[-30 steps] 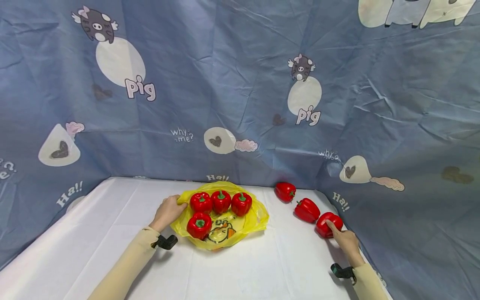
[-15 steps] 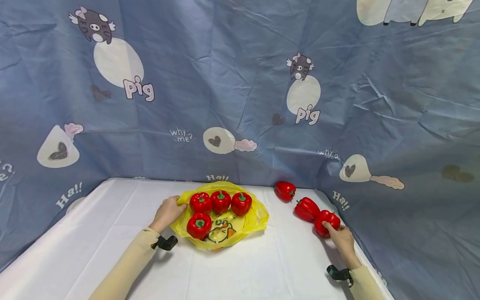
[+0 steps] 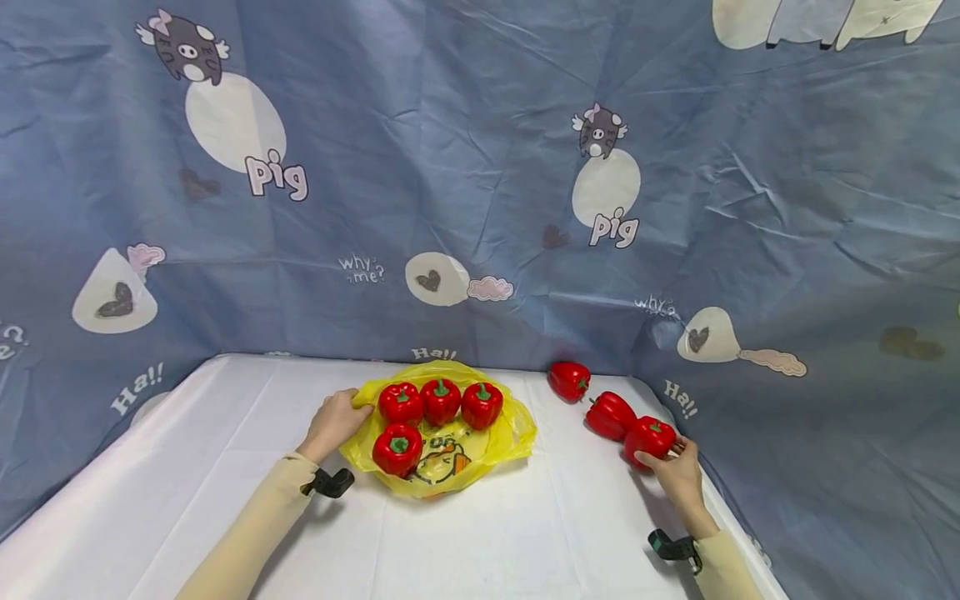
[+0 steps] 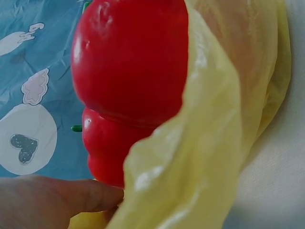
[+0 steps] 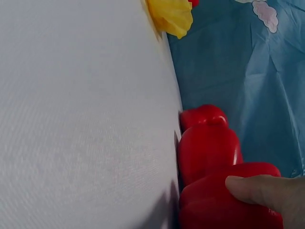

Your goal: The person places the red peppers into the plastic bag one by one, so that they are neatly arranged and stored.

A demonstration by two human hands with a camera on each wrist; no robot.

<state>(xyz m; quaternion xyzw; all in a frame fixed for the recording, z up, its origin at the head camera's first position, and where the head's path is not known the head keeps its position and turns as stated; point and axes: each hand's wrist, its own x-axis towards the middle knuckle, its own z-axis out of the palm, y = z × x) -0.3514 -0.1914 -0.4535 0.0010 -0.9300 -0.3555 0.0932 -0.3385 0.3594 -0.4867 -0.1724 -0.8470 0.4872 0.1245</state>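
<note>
My left hand (image 3: 333, 423) pinches the left edge of a yellow plastic bag (image 3: 517, 429) spread on the table. Several red bell peppers stand in the bag, among them a front-left one (image 3: 397, 450) and a right one (image 3: 482, 406). In the left wrist view, thumb and bag edge (image 4: 200, 157) meet beside the peppers. Over on the right, my right hand (image 3: 681, 479) grips another red bell pepper (image 3: 649, 442), its green stem now facing up. The right wrist view shows the thumb (image 5: 252, 188) across that pepper's side; the other fingers are mostly hidden.
Two more red bell peppers lie on their sides behind the gripped one: a nearer pepper (image 3: 611, 416) and a farther pepper (image 3: 569, 381). A white cloth (image 3: 465, 550) covers the table. Blue patterned fabric (image 3: 510, 183) hangs at the back and sides.
My right hand has turned the gripped pepper from its side to stem-up and shifted it slightly left. My left hand stays at the bag's edge.
</note>
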